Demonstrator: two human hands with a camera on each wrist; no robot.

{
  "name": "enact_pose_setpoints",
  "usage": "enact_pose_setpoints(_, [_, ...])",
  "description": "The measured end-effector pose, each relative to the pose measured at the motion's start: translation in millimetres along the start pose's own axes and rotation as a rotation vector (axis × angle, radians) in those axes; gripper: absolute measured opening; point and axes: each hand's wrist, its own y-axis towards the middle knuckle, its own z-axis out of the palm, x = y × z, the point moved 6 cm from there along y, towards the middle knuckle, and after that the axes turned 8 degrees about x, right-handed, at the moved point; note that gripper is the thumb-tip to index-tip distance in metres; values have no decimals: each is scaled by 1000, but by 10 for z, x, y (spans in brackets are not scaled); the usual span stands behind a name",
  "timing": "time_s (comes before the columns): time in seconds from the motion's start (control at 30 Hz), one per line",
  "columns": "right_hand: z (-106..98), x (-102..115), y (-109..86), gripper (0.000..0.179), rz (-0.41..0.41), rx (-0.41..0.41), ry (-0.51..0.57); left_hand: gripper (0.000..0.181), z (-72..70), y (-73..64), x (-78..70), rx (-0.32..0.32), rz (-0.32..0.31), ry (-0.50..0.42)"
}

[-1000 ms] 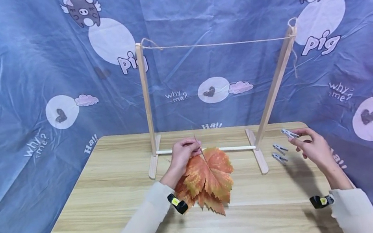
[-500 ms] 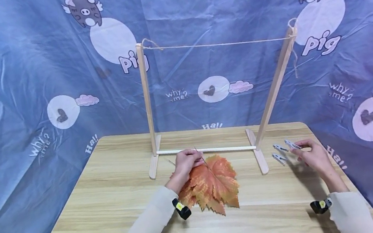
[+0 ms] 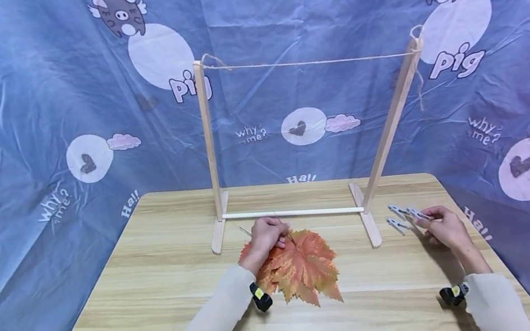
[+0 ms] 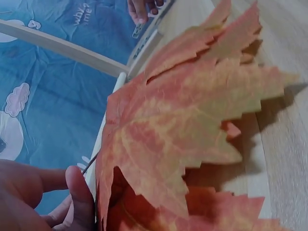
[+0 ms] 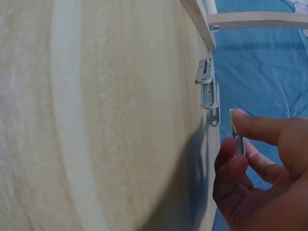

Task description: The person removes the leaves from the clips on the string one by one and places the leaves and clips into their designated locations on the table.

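My left hand [image 3: 267, 235] pinches the thin stem of an orange-red maple leaf [image 3: 309, 261] between thumb and fingers. The leaf lies over other similar leaves [image 4: 231, 207], low over the table; in the left wrist view its toothed edge casts a shadow on the wood. At the right, my right hand [image 3: 446, 227] pinches a grey clothespin [image 5: 240, 144] between thumb and fingertips. Close beside it, more grey clothespins [image 5: 205, 72] lie on the table.
Behind the leaves stands a wooden frame [image 3: 209, 139] with two posts and a white bottom rod [image 3: 322, 211]. A twine line [image 3: 321, 61] runs between the post tops. Blue printed cloth [image 3: 246, 32] hangs behind the wooden table [image 3: 154, 249].
My left hand has come down and slightly nearer, lowering the leaf toward the table. My right hand has also sunk, bringing its clothespin down beside the others.
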Motion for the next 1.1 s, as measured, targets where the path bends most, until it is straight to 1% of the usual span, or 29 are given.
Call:
enact_pose_setpoints(0.07, [-5, -25, 8, 51, 14, -9, -3, 14, -5, -8, -6, 7, -5, 75])
enact_pose_setpoints(0.13, [-10, -55, 13, 50, 32, -21, -13, 19, -3, -15, -10, 21, -5, 122])
enact_pose_setpoints(0.27, [-7, -102, 7, 49, 69, -33, -42, 25, -4, -25, -1, 42, -10, 168])
enact_pose_setpoints(0.37, [-1, -123, 2, 49, 81, -32, -57, 26, -4, -27, 10, 48, -22, 166])
enact_pose_setpoints(0.6, [12, -124, -2, 52, 67, -32, -66, 24, -27, 6, 30, 49, -22, 177])
enact_pose_setpoints(0.83, [10, -117, -10, 55, 78, -31, -66, 27, -48, 38, 32, 85, -2, 122])
enact_pose_setpoints(0.97, [25, -102, 1, 55, 74, -47, -71, 26, -124, 77, -6, 85, 5, 91])
enact_pose_setpoints(1.1, [-6, -86, 10, 54, 62, -100, -64, 22, -280, 120, -108, 63, 21, 81])
